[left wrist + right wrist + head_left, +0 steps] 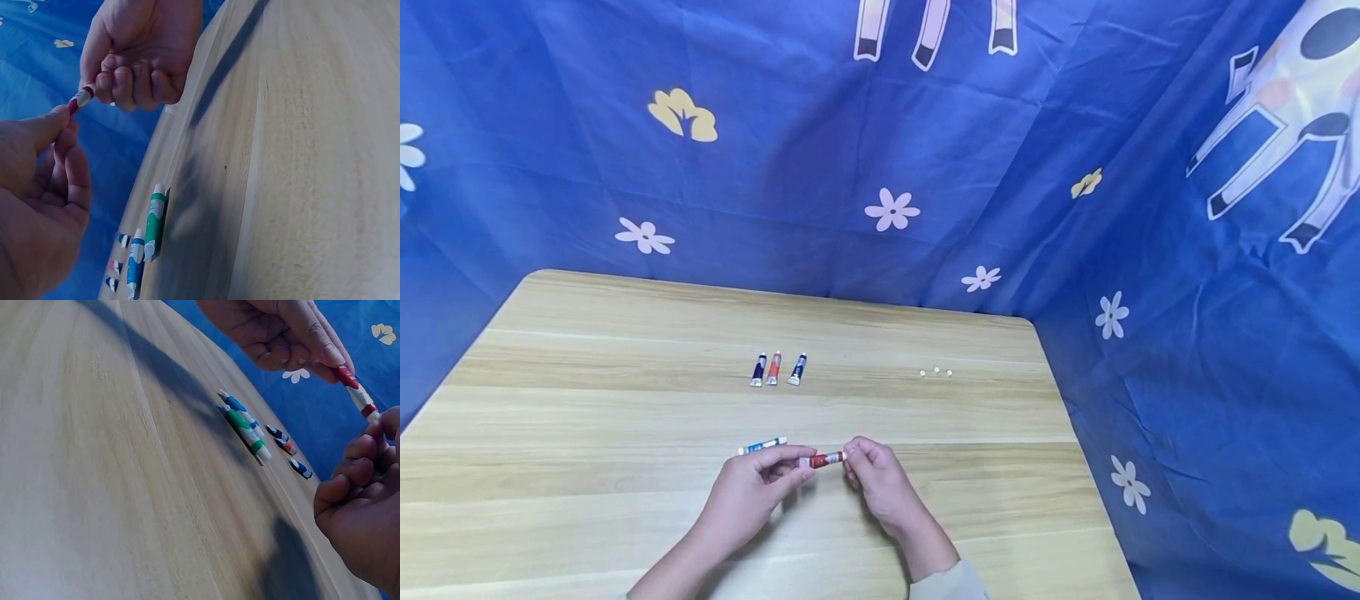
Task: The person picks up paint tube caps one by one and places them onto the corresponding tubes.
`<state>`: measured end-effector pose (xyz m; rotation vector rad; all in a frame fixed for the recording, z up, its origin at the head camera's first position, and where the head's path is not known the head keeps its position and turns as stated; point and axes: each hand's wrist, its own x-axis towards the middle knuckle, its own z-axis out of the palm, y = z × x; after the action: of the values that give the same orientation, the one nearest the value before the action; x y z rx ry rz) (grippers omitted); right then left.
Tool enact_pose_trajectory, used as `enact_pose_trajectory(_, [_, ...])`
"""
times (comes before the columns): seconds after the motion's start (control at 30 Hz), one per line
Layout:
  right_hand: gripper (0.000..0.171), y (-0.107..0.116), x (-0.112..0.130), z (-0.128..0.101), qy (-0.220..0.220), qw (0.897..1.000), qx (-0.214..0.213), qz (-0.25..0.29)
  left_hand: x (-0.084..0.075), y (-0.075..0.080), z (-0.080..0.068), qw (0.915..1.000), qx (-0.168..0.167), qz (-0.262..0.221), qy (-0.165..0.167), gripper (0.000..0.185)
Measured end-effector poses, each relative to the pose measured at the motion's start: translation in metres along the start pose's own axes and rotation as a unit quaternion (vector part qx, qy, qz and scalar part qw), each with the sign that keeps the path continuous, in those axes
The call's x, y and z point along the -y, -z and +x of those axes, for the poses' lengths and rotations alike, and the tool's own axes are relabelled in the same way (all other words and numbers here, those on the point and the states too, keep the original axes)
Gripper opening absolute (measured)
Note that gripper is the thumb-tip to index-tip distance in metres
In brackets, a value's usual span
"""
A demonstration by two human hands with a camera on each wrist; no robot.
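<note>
Two hands meet over the near middle of the wooden surface (587, 400), and between them you hold a small red-and-white paint tube (822, 460) lifted just off the wood. Your left hand (752, 492) pinches the tube's left end between thumb and fingertips; your right hand (876, 475) curls its fingers around the right end, at the cap.

Just behind your left hand lie a blue-and-white tube (762, 446) and, seen from the wrist views, a green-and-white tube (154, 220) beside it, touching or nearly so. Farther back, near the centre of the surface, three small tubes (775, 368) stand in a short row, close together but apart. To the right of them, well apart, three tiny white caps (936, 372) sit in a line.

You have open wood on both sides of your hands: a broad bare stretch to the left, and a narrower one to the right before the surface's right edge. The far edge runs well behind the row of tubes, with rounded corners. A blue flowered cloth (1075, 250) hangs close behind the far edge and along the right edge.
</note>
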<state>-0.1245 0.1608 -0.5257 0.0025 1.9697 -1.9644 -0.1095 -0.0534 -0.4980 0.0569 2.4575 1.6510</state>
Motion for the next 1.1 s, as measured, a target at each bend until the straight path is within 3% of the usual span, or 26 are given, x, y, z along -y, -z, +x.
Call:
enact_pose_trajectory(0.1, [0.041,0.0,-0.001,-0.001,0.006,1.0,-0.002,-0.004,0.0,-0.001,-0.002,0.9994,-0.011,0.017,-0.028,0.022])
enact_pose_trajectory(0.2, [0.043,0.0,-0.001,-0.001,0.01,1.0,-0.008,-0.02,0.001,-0.001,-0.002,0.9925,-0.029,0.071,-0.095,0.025])
enact_pose_trajectory(0.27, [0.045,0.001,0.0,-0.001,0.012,0.999,-0.013,-0.042,-0.001,0.0,-0.001,0.981,-0.038,0.128,-0.141,0.027])
enact_pose_trajectory(0.37, [0.047,0.003,0.001,-0.001,0.017,0.997,-0.02,-0.079,-0.006,0.001,0.001,0.9551,-0.051,0.216,-0.196,0.027])
enact_pose_trajectory(0.47, [0.048,0.005,0.002,-0.002,0.021,0.995,-0.027,-0.097,-0.011,0.002,0.001,0.9365,-0.058,0.268,-0.219,0.023])
enact_pose_trajectory(0.57, [0.047,0.007,0.003,-0.002,0.019,0.994,-0.033,-0.102,-0.012,0.0,0.001,0.9278,-0.069,0.29,-0.225,0.021])
enact_pose_trajectory(0.7, [0.047,0.011,0.005,-0.001,0.024,0.993,-0.05,-0.108,-0.01,-0.002,0.002,0.9224,-0.083,0.307,-0.219,0.023])
enact_pose_trajectory(0.87, [0.04,0.02,0.007,0.0,0.027,0.993,-0.071,-0.087,-0.001,-0.006,0.004,0.9051,-0.099,0.348,-0.224,0.022])
enact_pose_trajectory(0.97, [0.033,0.023,0.007,0.001,0.022,0.994,-0.075,-0.075,0.005,-0.009,0.004,0.9027,-0.096,0.359,-0.217,0.022])
enact_pose_trajectory(1.1, [0.03,0.024,0.008,0.002,0.013,0.995,-0.08,-0.061,0.013,-0.01,0.005,0.9077,-0.087,0.356,-0.204,0.024])
